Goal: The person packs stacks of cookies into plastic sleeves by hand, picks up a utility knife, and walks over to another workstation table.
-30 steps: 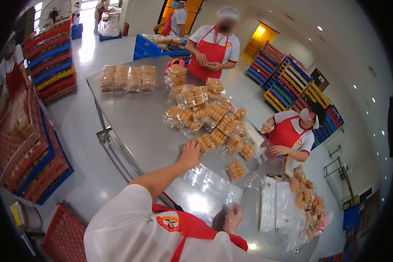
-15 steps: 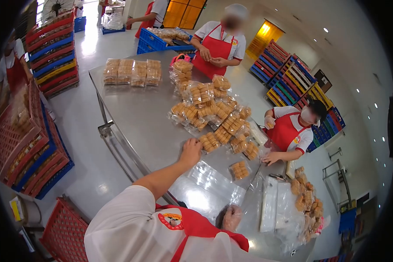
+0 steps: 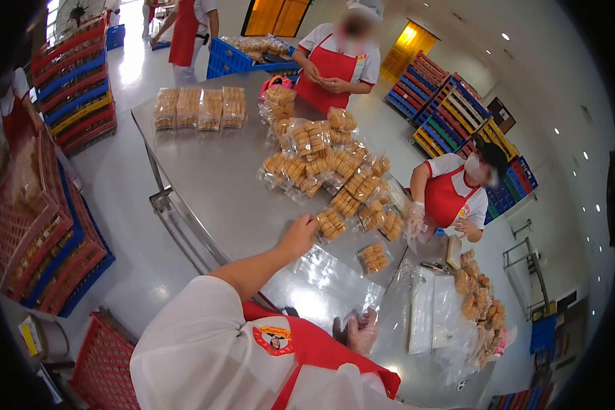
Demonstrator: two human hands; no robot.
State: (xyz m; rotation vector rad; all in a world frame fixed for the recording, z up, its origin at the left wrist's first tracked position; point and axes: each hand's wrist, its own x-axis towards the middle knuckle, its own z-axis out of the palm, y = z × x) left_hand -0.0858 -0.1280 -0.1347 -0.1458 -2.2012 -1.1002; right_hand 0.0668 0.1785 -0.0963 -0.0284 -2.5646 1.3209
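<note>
Just right of the left hand [image 3: 298,238], whose grip cannot be made out, a biscuit packet [image 3: 331,224] is set toward the worktop's [image 3: 208,167] far edge.

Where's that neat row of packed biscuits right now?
In the head camera's view, the neat row of packs sits at the upper left, near the far left corner of the metal table, to the left of the big heap of packs.
</note>
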